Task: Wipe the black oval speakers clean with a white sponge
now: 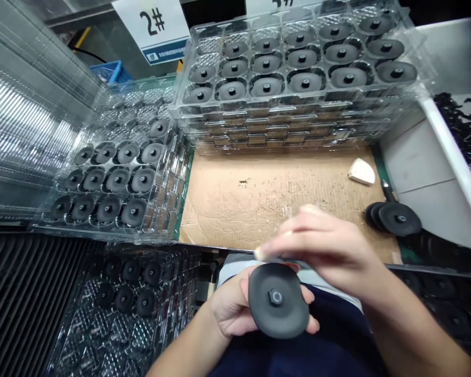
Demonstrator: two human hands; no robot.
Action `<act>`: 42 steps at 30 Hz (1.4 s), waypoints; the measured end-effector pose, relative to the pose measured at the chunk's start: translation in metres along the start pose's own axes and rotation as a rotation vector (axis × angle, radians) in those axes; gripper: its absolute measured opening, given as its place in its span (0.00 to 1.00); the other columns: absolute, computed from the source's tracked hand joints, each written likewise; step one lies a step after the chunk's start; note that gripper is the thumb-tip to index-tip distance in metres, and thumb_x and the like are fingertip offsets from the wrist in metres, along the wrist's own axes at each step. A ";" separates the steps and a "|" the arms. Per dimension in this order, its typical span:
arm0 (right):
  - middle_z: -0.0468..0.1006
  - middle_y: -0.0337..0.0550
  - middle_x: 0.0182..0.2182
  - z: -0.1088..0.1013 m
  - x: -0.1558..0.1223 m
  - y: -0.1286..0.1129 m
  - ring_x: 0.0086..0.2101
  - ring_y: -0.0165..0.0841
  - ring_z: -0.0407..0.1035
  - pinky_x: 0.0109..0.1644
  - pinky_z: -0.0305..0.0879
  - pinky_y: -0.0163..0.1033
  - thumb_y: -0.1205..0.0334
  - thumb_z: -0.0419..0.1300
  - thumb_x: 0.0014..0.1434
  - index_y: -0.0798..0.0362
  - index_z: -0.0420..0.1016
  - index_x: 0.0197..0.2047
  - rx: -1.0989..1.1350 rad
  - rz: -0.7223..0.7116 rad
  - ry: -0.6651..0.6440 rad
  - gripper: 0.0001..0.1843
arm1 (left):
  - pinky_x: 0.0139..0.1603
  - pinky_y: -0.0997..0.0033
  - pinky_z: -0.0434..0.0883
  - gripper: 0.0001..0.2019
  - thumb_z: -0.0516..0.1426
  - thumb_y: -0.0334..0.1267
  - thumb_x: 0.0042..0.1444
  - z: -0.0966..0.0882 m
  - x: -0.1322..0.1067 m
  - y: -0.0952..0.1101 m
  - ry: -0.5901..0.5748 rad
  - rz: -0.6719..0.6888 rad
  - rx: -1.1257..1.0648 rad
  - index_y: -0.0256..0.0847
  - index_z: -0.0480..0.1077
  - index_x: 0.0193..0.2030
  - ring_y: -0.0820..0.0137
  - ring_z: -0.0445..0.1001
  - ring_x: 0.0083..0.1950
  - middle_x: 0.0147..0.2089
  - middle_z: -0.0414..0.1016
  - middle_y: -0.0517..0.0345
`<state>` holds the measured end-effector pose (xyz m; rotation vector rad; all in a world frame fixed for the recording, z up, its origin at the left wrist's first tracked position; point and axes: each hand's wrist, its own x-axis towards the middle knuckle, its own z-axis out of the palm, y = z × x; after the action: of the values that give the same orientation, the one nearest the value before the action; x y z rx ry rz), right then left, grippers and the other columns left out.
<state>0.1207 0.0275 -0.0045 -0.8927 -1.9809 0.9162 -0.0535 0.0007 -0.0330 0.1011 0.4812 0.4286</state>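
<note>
In my left hand point(235, 309) lies a round black rubber-looking disc point(280, 319) with a small raised stud at its centre. My fingers wrap beneath it and show at its right edge. Just above the disc's upper rim is my right hand point(322, 241), blurred by motion, its fingers bent and drawn together. A pale spot shows at its fingertips; whether this is a fingertip or a small held thing, I cannot make out. Several similar discs point(400, 219) lie stacked at the right end of the cardboard sheet point(220, 204).
Stacked clear trays point(259, 107) of black discs stand at the back, with another tray stack point(102, 188) on the left and a lower one point(129, 319) beneath. A cream wedge-shaped block point(361, 172) rests on the cardboard. Small black parts point(463, 131) fill a white-edged bin at right.
</note>
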 end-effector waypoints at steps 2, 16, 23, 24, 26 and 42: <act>0.79 0.38 0.37 0.007 -0.016 0.019 0.36 0.30 0.68 0.40 0.61 0.37 0.69 0.54 0.64 0.47 0.76 0.45 -0.085 0.194 0.109 0.12 | 0.31 0.73 0.77 0.18 0.69 0.40 0.39 0.000 -0.001 0.002 -0.040 -0.035 -0.086 0.43 0.78 0.40 0.64 0.81 0.33 0.35 0.82 0.56; 0.77 0.40 0.40 0.024 -0.023 -0.016 0.37 0.30 0.72 0.35 0.68 0.32 0.66 0.56 0.62 0.48 0.74 0.49 -0.124 0.415 0.478 0.12 | 0.46 0.75 0.73 0.22 0.69 0.33 0.40 0.002 -0.001 0.004 0.211 0.356 0.050 0.42 0.75 0.45 0.67 0.78 0.44 0.44 0.79 0.56; 0.77 0.40 0.29 0.030 0.011 -0.045 0.28 0.28 0.71 0.32 0.68 0.31 0.73 0.54 0.60 0.54 0.77 0.40 -0.093 0.268 0.102 0.12 | 0.47 0.73 0.72 0.27 0.72 0.38 0.32 0.004 0.003 0.000 0.371 0.568 0.150 0.46 0.76 0.43 0.68 0.77 0.43 0.40 0.80 0.60; 0.77 0.42 0.31 0.032 0.011 -0.043 0.30 0.30 0.72 0.34 0.69 0.33 0.73 0.53 0.61 0.56 0.77 0.42 -0.143 0.251 0.185 0.12 | 0.46 0.74 0.72 0.24 0.72 0.38 0.33 0.004 0.003 0.000 0.373 0.562 0.166 0.45 0.77 0.42 0.69 0.77 0.41 0.37 0.80 0.60; 0.78 0.49 0.36 0.035 0.008 -0.040 0.35 0.33 0.73 0.40 0.70 0.37 0.72 0.52 0.62 0.61 0.74 0.47 -0.168 0.190 0.325 0.13 | 0.46 0.74 0.72 0.21 0.71 0.38 0.36 0.003 0.002 0.002 0.383 0.565 0.182 0.45 0.77 0.41 0.69 0.77 0.41 0.36 0.80 0.61; 0.75 0.38 0.27 0.012 -0.002 -0.047 0.26 0.27 0.70 0.28 0.65 0.30 0.73 0.54 0.60 0.54 0.76 0.40 -0.132 0.329 0.021 0.11 | 0.47 0.76 0.72 0.29 0.73 0.33 0.28 0.003 -0.005 0.007 0.323 0.545 0.128 0.48 0.77 0.43 0.69 0.78 0.44 0.43 0.81 0.61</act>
<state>0.0991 -0.0005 0.0280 -1.3262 -1.9263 0.9582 -0.0588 0.0052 -0.0267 0.2927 0.8024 0.9569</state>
